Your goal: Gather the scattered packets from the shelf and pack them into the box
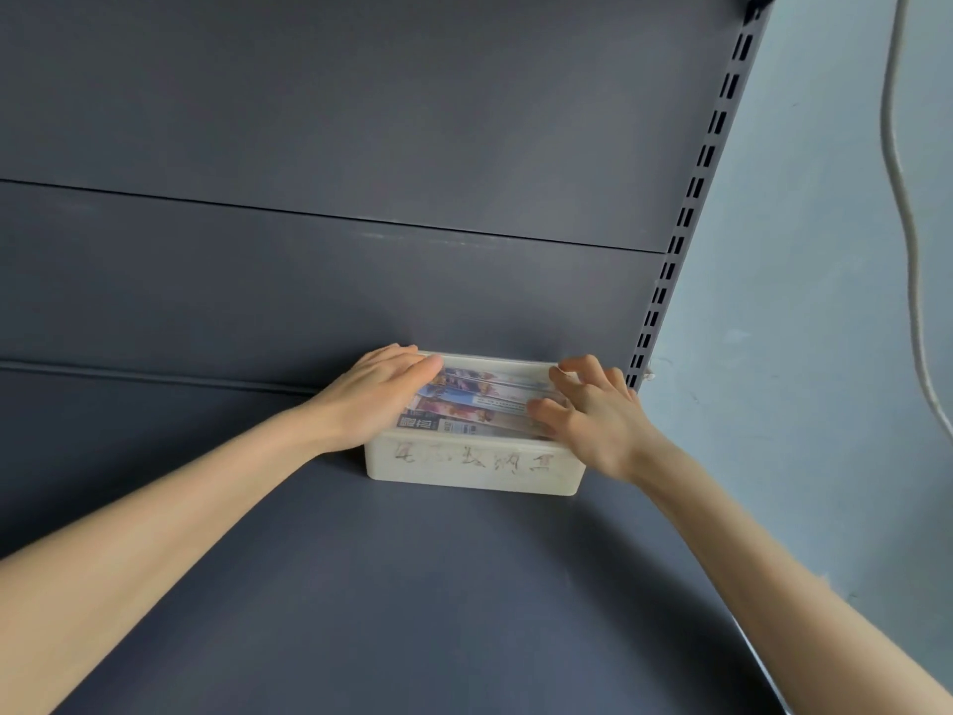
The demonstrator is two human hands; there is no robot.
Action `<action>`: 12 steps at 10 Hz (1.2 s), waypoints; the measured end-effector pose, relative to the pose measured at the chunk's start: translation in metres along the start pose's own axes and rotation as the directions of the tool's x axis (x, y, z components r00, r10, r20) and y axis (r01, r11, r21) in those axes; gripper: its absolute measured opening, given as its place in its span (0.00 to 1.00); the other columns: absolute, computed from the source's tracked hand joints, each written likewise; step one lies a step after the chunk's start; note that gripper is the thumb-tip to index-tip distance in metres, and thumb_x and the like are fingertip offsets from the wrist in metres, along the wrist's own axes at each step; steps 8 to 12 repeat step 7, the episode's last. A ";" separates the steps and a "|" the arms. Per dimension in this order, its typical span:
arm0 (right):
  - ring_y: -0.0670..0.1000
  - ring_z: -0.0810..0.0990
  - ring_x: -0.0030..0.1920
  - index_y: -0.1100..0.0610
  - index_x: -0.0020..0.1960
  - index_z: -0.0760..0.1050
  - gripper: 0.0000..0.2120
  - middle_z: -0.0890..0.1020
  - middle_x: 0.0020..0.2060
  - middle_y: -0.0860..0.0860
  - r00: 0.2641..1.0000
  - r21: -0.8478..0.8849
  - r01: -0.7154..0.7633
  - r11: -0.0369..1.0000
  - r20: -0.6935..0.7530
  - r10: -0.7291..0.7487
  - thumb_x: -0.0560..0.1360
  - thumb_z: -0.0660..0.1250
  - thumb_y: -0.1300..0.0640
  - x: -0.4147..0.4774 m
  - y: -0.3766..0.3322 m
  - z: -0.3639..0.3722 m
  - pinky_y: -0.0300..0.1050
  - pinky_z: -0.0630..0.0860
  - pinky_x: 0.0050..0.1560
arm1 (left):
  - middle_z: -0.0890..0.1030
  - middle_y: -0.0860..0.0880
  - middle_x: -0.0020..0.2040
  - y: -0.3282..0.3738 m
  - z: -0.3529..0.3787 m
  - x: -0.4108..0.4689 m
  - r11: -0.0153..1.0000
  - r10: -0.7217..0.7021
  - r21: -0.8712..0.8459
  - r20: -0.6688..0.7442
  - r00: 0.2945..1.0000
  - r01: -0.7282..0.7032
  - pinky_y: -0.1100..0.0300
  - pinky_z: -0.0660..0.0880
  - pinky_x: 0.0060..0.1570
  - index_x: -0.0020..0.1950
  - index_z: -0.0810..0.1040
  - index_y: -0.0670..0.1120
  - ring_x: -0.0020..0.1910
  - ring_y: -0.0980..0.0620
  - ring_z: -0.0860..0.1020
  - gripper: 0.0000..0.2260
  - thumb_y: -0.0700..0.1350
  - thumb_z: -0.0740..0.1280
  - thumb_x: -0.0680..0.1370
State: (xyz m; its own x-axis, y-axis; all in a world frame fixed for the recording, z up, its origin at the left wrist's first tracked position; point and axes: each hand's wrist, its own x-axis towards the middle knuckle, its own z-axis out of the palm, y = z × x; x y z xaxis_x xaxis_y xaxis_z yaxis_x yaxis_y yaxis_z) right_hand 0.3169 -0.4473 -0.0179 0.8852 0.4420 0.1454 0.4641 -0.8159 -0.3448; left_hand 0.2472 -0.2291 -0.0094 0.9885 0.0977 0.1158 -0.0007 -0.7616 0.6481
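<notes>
White, cloudy plastic formed the box, a shallow rectangular tub with faded handwriting across its front wall. Inside, colourful printed packets lay packed side by side in rows, their long edges running left to right. The left hand rested flat on the packets' left ends, fingers straight and together. The right hand sat over the right ends, fingers arched, fingertips and thumb touching the packets without closing round them. The box stood at the back of a dark grey shelf, against the grey back panel, near a slotted upright on the right. Beyond it, a pale blue-grey wall carried a hanging white cable.
</notes>
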 end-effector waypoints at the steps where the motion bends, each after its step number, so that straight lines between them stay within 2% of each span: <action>1: 0.55 0.60 0.67 0.52 0.71 0.67 0.24 0.62 0.71 0.47 1.000 0.008 -0.010 1.000 -0.010 0.010 0.78 0.54 0.44 0.001 0.000 0.001 0.48 0.55 0.67 | 0.68 0.53 0.71 -0.002 0.003 0.001 0.981 -0.016 -0.194 -0.069 0.997 0.002 0.63 0.55 0.67 0.71 0.68 0.49 0.71 0.57 0.62 0.20 0.54 0.50 0.82; 2: 0.55 0.59 0.69 0.50 0.73 0.64 0.25 0.61 0.71 0.46 0.999 0.098 -0.044 0.994 -0.001 0.044 0.78 0.56 0.44 0.005 0.004 0.005 0.49 0.54 0.68 | 0.79 0.51 0.58 -0.007 0.007 -0.002 0.897 -0.098 -0.441 -0.119 0.988 0.036 0.55 0.67 0.64 0.59 0.75 0.49 0.60 0.51 0.76 0.16 0.55 0.53 0.82; 3: 0.54 0.59 0.73 0.47 0.71 0.65 0.33 0.60 0.71 0.43 0.994 0.407 -0.109 0.907 0.065 0.090 0.69 0.61 0.35 0.002 0.002 0.007 0.55 0.57 0.73 | 0.78 0.51 0.59 -0.010 0.008 -0.005 0.813 -0.134 -0.581 -0.111 0.985 0.045 0.59 0.72 0.58 0.63 0.74 0.50 0.57 0.55 0.78 0.18 0.57 0.53 0.81; 4: 0.54 0.61 0.74 0.32 0.51 0.65 0.22 0.60 0.73 0.41 0.988 0.555 -0.154 0.817 0.111 0.111 0.58 0.62 0.31 0.005 0.007 0.013 0.58 0.59 0.72 | 0.77 0.55 0.57 -0.009 0.009 -0.009 0.791 -0.118 -0.612 -0.107 0.987 0.028 0.68 0.69 0.48 0.68 0.72 0.50 0.52 0.63 0.75 0.20 0.57 0.52 0.81; 5: 0.53 0.61 0.74 0.35 0.53 0.66 0.22 0.61 0.73 0.41 0.987 0.703 -0.153 0.695 0.137 0.080 0.61 0.67 0.34 0.003 0.006 0.008 0.57 0.62 0.72 | 0.76 0.59 0.56 -0.010 0.008 -0.010 0.763 -0.119 -0.646 -0.094 0.989 0.030 0.69 0.68 0.45 0.69 0.71 0.49 0.50 0.66 0.74 0.21 0.57 0.51 0.82; 6: 0.50 0.68 0.71 0.46 0.64 0.64 0.28 0.63 0.71 0.42 0.980 0.811 -0.194 0.551 0.181 0.078 0.69 0.68 0.38 0.006 0.008 0.009 0.54 0.66 0.71 | 0.76 0.56 0.59 -0.009 0.007 -0.015 0.716 -0.151 -0.696 -0.068 0.986 0.061 0.66 0.69 0.47 0.67 0.73 0.50 0.50 0.63 0.75 0.21 0.57 0.52 0.81; 7: 0.53 0.72 0.68 0.49 0.65 0.70 0.31 0.73 0.68 0.48 0.974 0.851 -0.228 0.473 0.203 0.105 0.69 0.65 0.33 0.008 0.014 0.007 0.53 0.64 0.71 | 0.76 0.50 0.65 -0.013 0.002 -0.013 0.646 -0.217 -0.761 -0.108 0.970 0.059 0.59 0.66 0.61 0.65 0.74 0.51 0.58 0.56 0.75 0.19 0.57 0.52 0.81; 12: 0.53 0.72 0.68 0.49 0.65 0.70 0.31 0.73 0.68 0.48 0.974 0.851 -0.228 0.473 0.203 0.105 0.69 0.65 0.33 0.008 0.014 0.007 0.53 0.64 0.71 | 0.76 0.50 0.65 -0.013 0.002 -0.013 0.646 -0.217 -0.761 -0.108 0.970 0.059 0.59 0.66 0.61 0.65 0.74 0.51 0.58 0.56 0.75 0.19 0.57 0.52 0.81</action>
